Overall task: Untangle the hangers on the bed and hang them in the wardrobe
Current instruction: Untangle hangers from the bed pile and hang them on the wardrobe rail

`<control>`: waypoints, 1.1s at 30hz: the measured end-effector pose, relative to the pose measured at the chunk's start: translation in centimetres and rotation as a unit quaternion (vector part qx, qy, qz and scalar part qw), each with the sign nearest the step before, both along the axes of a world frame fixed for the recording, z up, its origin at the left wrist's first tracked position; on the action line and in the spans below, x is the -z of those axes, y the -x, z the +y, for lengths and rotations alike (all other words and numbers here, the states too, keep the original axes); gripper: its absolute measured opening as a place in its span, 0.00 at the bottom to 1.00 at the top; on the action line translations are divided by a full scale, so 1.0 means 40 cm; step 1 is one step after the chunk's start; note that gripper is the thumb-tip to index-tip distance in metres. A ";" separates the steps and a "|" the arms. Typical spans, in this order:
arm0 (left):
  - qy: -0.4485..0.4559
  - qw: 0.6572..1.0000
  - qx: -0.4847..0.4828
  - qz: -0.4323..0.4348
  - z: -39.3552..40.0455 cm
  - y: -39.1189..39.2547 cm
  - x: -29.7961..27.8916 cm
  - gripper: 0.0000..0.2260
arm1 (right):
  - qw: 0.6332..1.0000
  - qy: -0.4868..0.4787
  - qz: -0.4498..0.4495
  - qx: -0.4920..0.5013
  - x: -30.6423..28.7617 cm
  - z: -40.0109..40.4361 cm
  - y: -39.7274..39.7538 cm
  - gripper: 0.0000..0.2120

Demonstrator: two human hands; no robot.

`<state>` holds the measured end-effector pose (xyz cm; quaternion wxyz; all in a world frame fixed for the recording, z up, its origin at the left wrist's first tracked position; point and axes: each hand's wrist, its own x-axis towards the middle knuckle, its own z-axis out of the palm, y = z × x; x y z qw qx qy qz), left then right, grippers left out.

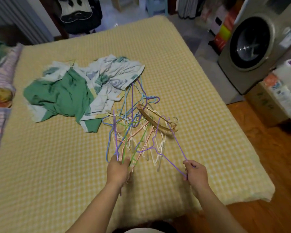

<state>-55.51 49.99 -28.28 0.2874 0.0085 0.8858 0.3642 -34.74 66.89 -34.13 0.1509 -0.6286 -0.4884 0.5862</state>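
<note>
You stand at the near edge of a bed (158,52) covered in a yellow checked blanket. Your left hand (118,170) curls around a bunch of thin wire hangers, gripping several at once. Your right hand (196,172) pinches the corner of one purple hanger (178,145), drawn off to the right of the tangled hangers (134,132), which lie in the middle of the bed, near you. Its hook still looks caught by a brown wooden hanger (155,119). To free it cleanly, you probably want to hold the bunch steady and ease the purple one sideways, turning it rather than tugging. A crumpled green and white sheet (77,91) lies just beyond the tangle, touching its far end. A washing machine (252,46) stands at the far right, on a wooden floor (262,165). No wardrobe is clearly visible.
</note>
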 end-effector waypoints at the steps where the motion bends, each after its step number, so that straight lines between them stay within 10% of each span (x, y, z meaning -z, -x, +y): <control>1: 0.031 0.999 0.004 0.021 -0.005 -0.014 0.001 0.21 | 1.000 0.011 0.013 0.001 -0.011 -0.009 0.001 0.06; 13: 0.027 0.998 -0.059 -0.011 0.022 -0.011 0.025 0.16 | 0.994 0.086 0.053 0.028 -0.067 -0.061 -0.044 0.07; 22: -0.037 0.994 -0.102 -0.026 0.086 0.028 -0.011 0.13 | 0.975 -0.092 -0.122 -0.161 -0.041 -0.054 -0.058 0.12; 33: 0.163 0.985 -0.030 0.041 -0.115 0.164 0.003 0.17 | 0.971 -0.090 -0.137 -0.177 -0.080 -0.078 -0.124 0.09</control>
